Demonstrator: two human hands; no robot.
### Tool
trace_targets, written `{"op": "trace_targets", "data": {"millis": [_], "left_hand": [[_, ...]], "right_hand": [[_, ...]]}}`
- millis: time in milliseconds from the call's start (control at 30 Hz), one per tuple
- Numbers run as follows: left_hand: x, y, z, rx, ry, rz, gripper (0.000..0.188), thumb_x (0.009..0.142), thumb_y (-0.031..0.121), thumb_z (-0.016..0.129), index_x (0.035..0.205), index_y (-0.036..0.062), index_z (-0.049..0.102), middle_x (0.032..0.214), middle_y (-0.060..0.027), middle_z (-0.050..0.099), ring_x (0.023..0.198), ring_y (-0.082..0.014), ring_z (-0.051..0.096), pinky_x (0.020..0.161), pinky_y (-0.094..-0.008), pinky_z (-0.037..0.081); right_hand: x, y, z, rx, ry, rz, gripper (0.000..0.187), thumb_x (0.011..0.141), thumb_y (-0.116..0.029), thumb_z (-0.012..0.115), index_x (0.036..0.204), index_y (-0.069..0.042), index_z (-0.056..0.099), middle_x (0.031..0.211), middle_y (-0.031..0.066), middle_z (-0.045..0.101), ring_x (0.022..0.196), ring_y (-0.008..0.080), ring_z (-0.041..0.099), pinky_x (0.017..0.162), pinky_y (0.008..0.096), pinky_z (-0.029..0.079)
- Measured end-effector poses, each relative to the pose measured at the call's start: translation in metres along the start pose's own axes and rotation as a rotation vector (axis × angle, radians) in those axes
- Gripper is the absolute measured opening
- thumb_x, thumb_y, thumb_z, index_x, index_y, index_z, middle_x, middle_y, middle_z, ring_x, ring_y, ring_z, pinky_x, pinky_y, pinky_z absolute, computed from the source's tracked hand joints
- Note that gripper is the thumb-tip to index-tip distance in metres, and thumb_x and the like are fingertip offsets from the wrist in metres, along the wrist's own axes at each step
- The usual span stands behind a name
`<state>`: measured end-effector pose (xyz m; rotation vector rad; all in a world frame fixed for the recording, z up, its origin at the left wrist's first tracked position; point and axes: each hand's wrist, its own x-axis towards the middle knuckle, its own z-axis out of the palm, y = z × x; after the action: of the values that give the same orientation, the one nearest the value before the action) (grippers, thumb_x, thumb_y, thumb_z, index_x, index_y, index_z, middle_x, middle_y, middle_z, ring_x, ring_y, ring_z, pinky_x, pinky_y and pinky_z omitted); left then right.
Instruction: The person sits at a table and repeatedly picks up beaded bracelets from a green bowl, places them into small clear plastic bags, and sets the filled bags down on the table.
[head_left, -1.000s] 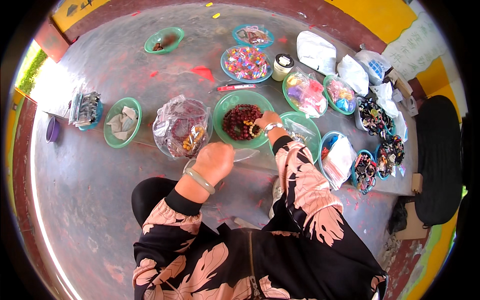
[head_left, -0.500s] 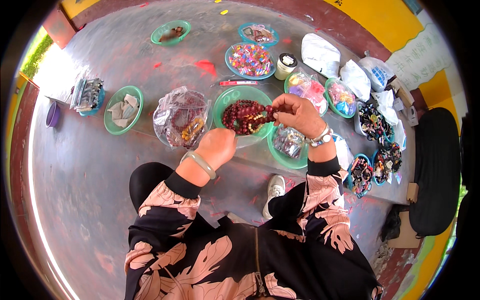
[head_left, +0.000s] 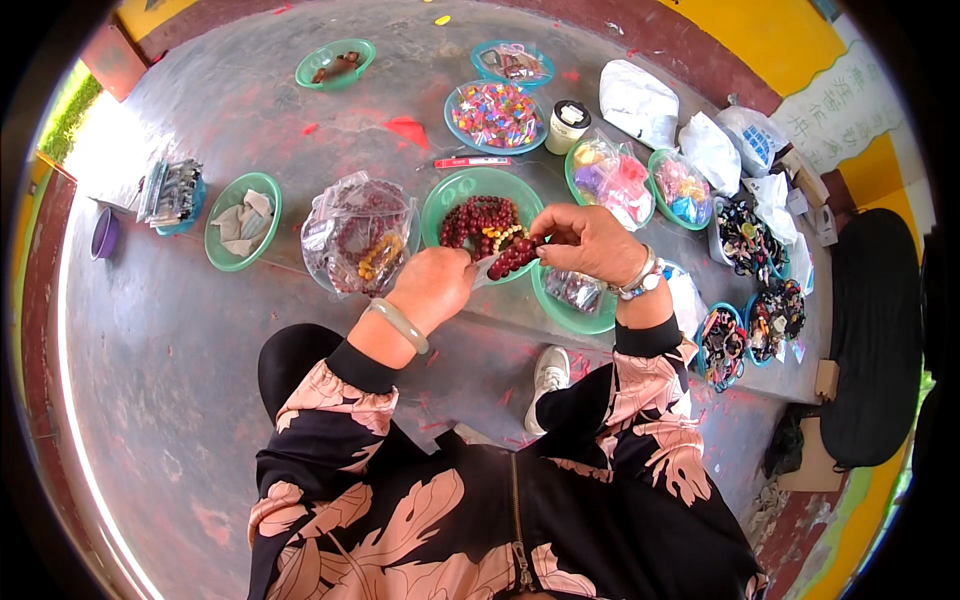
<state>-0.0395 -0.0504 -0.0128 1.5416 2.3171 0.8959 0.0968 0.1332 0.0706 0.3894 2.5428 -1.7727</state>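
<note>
My right hand pinches a dark red bead bracelet between thumb and fingers, just over the near rim of a green basin. Closed around the edge of a small clear plastic bag, my left hand sits at the basin's near left side. The bracelet's lower end touches the bag's mouth; whether any bead is inside I cannot tell. More dark red beads and some yellow ones lie in the basin. Left of it rests a large clear bag of bagged bead bracelets.
A green basin of packaged beads stands beside my right wrist. Behind are a bowl of colourful pieces, a lidded cup and a red marker. White bags and basins of hair ties line the right.
My right hand has brought the red bead bracelet out of the basin, nearer and lower, to the clear bag at my left hand.
</note>
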Motion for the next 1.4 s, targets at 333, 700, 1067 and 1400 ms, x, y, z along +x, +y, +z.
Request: {"op": "trace_targets", "data": {"millis": [333, 700, 1067, 1400], "left_hand": [[-0.001, -0.001, 0.003, 0.036, -0.019, -0.035, 0.021, 0.079, 0.019, 0.053, 0.074, 0.0009, 0.061, 0.069, -0.0219, 0.059, 0.070, -0.0398, 0.058, 0.065, -0.0476, 0.045], [0.001, 0.001, -0.003, -0.014, 0.044, 0.016, 0.019, 0.081, 0.016, 0.052, 0.073, 0.0014, 0.060, 0.068, -0.0210, 0.059, 0.068, -0.0396, 0.057, 0.062, -0.0469, 0.045], [0.003, 0.004, -0.004, -0.076, 0.028, 0.029, 0.018, 0.082, 0.014, 0.049, 0.076, 0.0015, 0.061, 0.072, -0.0217, 0.059, 0.071, -0.0397, 0.058, 0.062, -0.0463, 0.045], [0.007, -0.006, -0.026, -0.235, -0.047, -0.045, 0.020, 0.086, 0.017, 0.053, 0.081, 0.0000, 0.062, 0.061, -0.0152, 0.058, 0.056, -0.0213, 0.060, 0.050, -0.0329, 0.045]], "right_hand": [[0.001, -0.004, 0.002, 0.171, -0.016, -0.024, 0.019, 0.076, -0.006, 0.063, 0.094, -0.001, 0.058, 0.079, 0.0012, 0.061, 0.072, 0.0069, 0.056, 0.066, 0.0225, 0.046], [0.006, 0.005, 0.006, -0.285, 0.008, -0.111, 0.019, 0.073, -0.017, 0.061, 0.088, -0.006, 0.059, 0.073, 0.0093, 0.062, 0.066, 0.0212, 0.060, 0.062, 0.0308, 0.046], [0.023, 0.016, 0.063, -0.941, 0.006, -0.245, 0.012, 0.075, -0.017, 0.055, 0.083, -0.008, 0.057, 0.077, 0.0086, 0.059, 0.074, 0.0296, 0.058, 0.063, 0.0400, 0.046], [0.018, 0.013, 0.019, -0.050, 0.112, -0.105, 0.041, 0.073, -0.004, 0.066, 0.112, -0.006, 0.058, 0.101, 0.0039, 0.063, 0.093, 0.0126, 0.059, 0.071, 0.0244, 0.046]]}}
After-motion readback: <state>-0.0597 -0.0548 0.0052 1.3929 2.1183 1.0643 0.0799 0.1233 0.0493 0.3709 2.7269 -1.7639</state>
